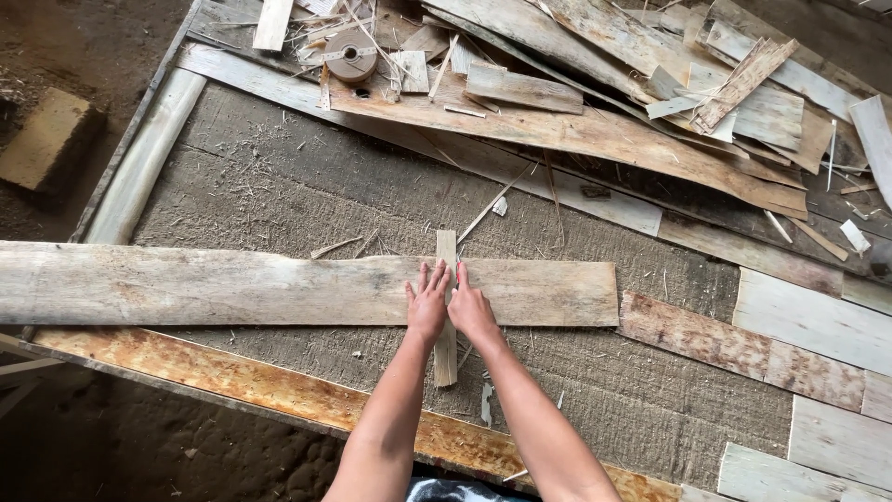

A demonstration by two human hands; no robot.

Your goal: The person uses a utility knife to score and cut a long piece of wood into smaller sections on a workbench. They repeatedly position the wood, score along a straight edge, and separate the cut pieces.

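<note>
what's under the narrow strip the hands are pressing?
The narrow strip lies across the long plank, over the rough work surface. Left hand and right hand cover the crossing itself.

A narrow upright wooden slat is lying crosswise over a long flat wooden plank, which is stretching toward nine o'clock across a rough fibrous work surface. Both hands are resting flat on that crossing, the left hand at the slat's nine o'clock side, the right hand at its three o'clock side. A heap of thin wooden offcuts is piling up at one o'clock, with a round tape roll sitting at eleven. Short patched boards are lying at three o'clock.
</note>
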